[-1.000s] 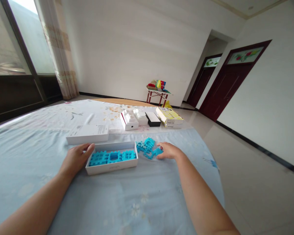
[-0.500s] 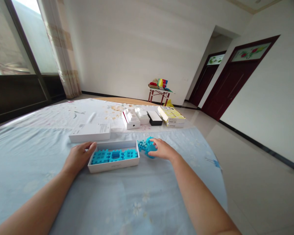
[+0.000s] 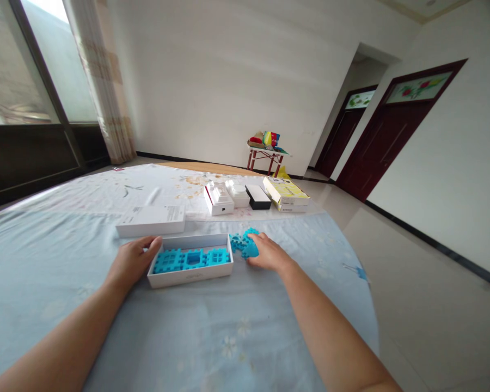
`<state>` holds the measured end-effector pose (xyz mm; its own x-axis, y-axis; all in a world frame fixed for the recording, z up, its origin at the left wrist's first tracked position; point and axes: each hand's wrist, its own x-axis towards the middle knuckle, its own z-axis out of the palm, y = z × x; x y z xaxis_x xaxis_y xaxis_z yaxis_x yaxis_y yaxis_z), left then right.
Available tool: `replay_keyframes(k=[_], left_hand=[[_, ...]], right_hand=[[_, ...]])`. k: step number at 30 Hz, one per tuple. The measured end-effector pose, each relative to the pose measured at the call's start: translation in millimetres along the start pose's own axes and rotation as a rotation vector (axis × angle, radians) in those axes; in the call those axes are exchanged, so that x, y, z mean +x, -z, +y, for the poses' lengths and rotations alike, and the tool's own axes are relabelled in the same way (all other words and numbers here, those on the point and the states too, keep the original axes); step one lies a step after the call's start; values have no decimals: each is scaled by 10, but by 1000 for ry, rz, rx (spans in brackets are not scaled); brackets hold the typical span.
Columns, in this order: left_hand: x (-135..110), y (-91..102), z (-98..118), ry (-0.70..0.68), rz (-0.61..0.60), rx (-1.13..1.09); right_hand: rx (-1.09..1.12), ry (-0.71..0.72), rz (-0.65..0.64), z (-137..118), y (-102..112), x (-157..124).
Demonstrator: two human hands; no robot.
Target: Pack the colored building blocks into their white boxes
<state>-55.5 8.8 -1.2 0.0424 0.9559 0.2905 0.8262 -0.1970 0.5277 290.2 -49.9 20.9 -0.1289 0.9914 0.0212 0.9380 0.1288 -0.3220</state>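
A shallow white box [image 3: 190,279] lies on the pale blue cloth, with blue interlocking foam pieces [image 3: 190,259] laid flat inside it. My left hand [image 3: 131,262] rests against the box's left end, fingers curled on its corner. Just right of the box lies a small heap of loose blue pieces [image 3: 242,242]. My right hand [image 3: 268,253] is on that heap, fingers closed around a blue piece at its near right side.
The box's white lid [image 3: 151,221] lies just behind it. Farther back stand two white boxes [image 3: 218,199], a black box [image 3: 257,197] and a yellow box [image 3: 286,194]. The table's right edge drops to a tiled floor; a small red table [image 3: 264,154] stands by the far wall.
My right hand slid left from the heap's right side onto the heap and closed on a blue piece. The left hand stayed at the box's end.
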Motion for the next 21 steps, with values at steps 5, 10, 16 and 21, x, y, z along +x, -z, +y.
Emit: replay_keyframes(k=[5, 10, 16, 21], left_hand=[[-8, -3, 2, -11, 8, -2], [-15, 2, 26, -11, 0, -11], [-18, 14, 44, -15, 3, -3], [-23, 18, 48, -18, 3, -3]], right_hand=[[24, -1, 9, 8, -20, 6], [32, -23, 2, -12, 16, -10], [-51, -68, 17, -50, 25, -26], [-137, -50, 1, -60, 16, -28]])
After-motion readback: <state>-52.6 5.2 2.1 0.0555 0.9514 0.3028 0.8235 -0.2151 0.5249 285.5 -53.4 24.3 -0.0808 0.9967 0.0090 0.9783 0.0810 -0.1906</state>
